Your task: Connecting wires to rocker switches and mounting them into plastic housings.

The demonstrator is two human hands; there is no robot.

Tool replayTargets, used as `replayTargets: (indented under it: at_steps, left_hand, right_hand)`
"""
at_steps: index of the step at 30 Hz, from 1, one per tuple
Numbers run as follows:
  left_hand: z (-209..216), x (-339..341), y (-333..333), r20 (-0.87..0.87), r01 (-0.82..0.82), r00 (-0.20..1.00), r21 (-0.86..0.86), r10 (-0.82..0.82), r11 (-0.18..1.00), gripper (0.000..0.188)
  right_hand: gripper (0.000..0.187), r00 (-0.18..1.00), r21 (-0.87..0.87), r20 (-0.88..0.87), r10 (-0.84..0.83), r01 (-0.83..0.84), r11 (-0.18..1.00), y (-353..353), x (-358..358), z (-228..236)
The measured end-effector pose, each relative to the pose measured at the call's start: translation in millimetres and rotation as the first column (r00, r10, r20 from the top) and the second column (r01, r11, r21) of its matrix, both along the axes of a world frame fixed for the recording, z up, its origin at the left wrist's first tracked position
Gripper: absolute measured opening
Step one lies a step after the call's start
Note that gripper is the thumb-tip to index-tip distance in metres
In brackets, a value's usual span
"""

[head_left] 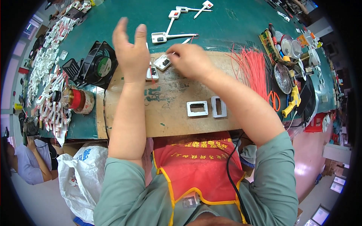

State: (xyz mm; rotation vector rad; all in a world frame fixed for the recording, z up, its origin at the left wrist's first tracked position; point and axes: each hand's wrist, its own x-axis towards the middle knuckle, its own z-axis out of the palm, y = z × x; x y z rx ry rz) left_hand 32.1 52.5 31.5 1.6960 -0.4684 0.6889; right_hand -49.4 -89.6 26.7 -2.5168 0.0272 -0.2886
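My left hand [131,54] is raised over the board's far left part, its thumb and fingers spread, with nothing in it. Beneath and beside it lies a white plastic casing [152,73] with a dark part and red wire. My right hand [192,62] reaches in from the right, fingertips pinched together at the edge of a second, tilted white casing [162,63] with a small black part inside. What the fingertips pinch is too small and blurred to make out. Two white rectangular frames [197,109] lie on the brown work board [166,122] nearer to me.
Several white stemmed casings [159,37] lie on the green table beyond. A black fan [100,66] and a jar [81,100] stand left, near heaped white parts [56,109]. At right are red wires [250,69], orange-handled scissors [274,101] and a yellow tool [292,102].
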Motion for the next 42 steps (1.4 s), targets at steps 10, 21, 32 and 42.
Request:
replayTargets:
  at_steps: [10,21,32,42]
  left_hand:
    - [-12,-29,-13,-0.047,0.106,0.989,0.887,-0.142,0.449,0.033]
    - [7,-59,-27,-0.162,0.505,0.861,0.369,-0.482,0.780,0.047]
    - [4,-72,-30,-0.424,0.676,0.728,0.314,-0.539,0.666,0.043]
    - [-6,-72,-35,-0.312,0.679,0.734,0.321,-0.603,0.660,0.036]
  right_hand:
    - [0.030,0.963,0.435,-0.067,-0.260,0.263,0.861,-99,8,-6]
    - [0.026,0.968,0.907,-0.215,-0.125,0.246,0.342,-108,-33,22]
    - [0.032,0.969,0.762,-0.192,-0.157,0.248,0.598,-99,-72,49]
    - [0.026,0.966,0.853,-0.021,-0.259,0.152,0.500,-138,-120,64]
